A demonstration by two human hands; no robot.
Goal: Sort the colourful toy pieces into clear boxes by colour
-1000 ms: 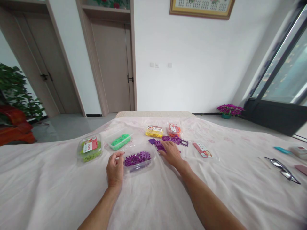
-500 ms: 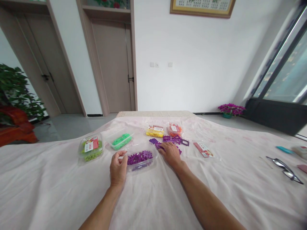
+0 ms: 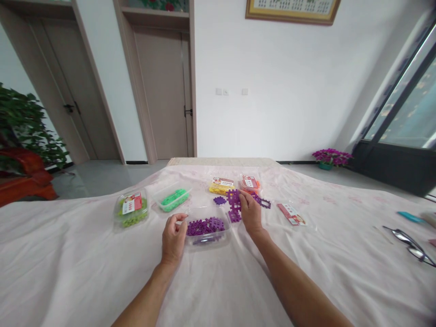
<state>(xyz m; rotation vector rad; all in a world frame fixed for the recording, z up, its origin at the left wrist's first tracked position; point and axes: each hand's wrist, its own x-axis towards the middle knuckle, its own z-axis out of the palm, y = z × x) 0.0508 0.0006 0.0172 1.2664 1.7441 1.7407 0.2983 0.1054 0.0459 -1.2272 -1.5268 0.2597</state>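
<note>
My left hand (image 3: 174,237) is closed on the left rim of a clear plastic container (image 3: 207,242). Inside lie many small purple interlocking pieces (image 3: 204,227). Just right of the container, my right hand (image 3: 252,212) pinches a flat purple lattice piece (image 3: 233,199), raised above the cloth. More purple lattice shows below it, and I cannot tell if it is joined on. A purple gear-shaped piece (image 3: 220,200) lies behind the container. Other purple pieces, one a hollow frame (image 3: 265,203), rest beyond my right hand, which partly hides them.
Around sit an open tub of green pieces (image 3: 175,200), a lidded lime-green tub (image 3: 132,210), a yellow one (image 3: 222,185) and an orange one (image 3: 250,182). A labelled clear lid (image 3: 293,213) lies right. Eyeglasses (image 3: 408,243) and a blue item (image 3: 410,216) are far right.
My right hand has gone from lying over the purple pieces to holding a lattice piece up off the cloth. My left hand stays at the container's rim. The view has shifted slightly.
</note>
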